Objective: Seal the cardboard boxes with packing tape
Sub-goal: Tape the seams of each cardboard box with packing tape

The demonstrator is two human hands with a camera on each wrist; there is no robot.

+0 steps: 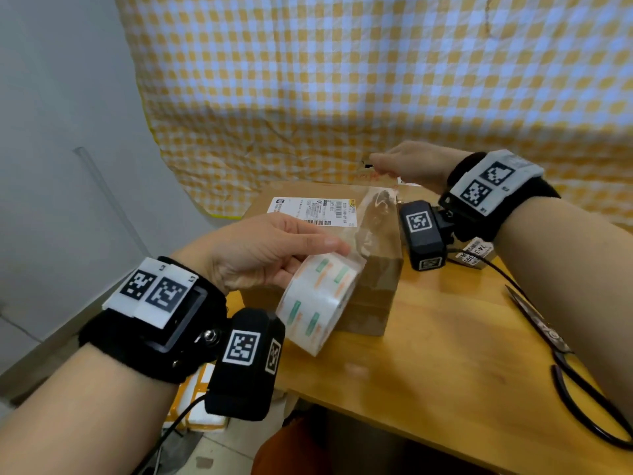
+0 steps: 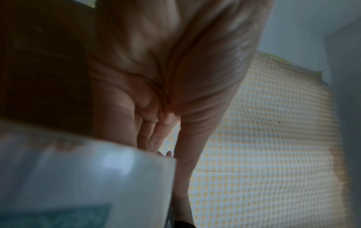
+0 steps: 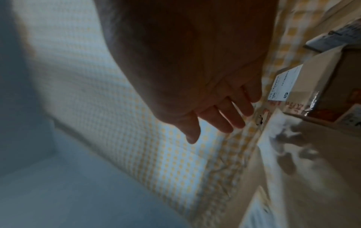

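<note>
On the left, the left hand (image 1: 270, 252) has its grip on a roll of packing tape (image 1: 320, 303), fingers laid over the top of the roll with the thumb hidden behind it, holding it tilted in the air at the near left corner of the cardboard box (image 1: 329, 255). The roll is clear over a white core printed with green and orange marks. In the left wrist view the same hand (image 2: 166, 77) fills the middle of the picture and the white side of the roll (image 2: 78, 177) sits blurred at the bottom left.

From the roll a clear strip of tape (image 1: 375, 214) runs up and away over the top of the box, passing just to the right of a white shipping label (image 1: 313, 209) stuck on the lid. The box stands on the wooden tabletop (image 1: 445, 354), close against a yellow and white checked cloth (image 1: 342, 80) hanging behind it.

Further right, the right hand (image 1: 411, 164) reaches over the far edge of the box. In the right wrist view its fingers (image 3: 230, 117) are straight and slightly spread at that edge, so the grip is wide and holds nothing.

A smaller labelled box (image 1: 474, 253) stands behind the right wrist. At the far right a pair of scissors (image 1: 565, 365) with dark handles lies flat on the tabletop, well apart from the box.
</note>
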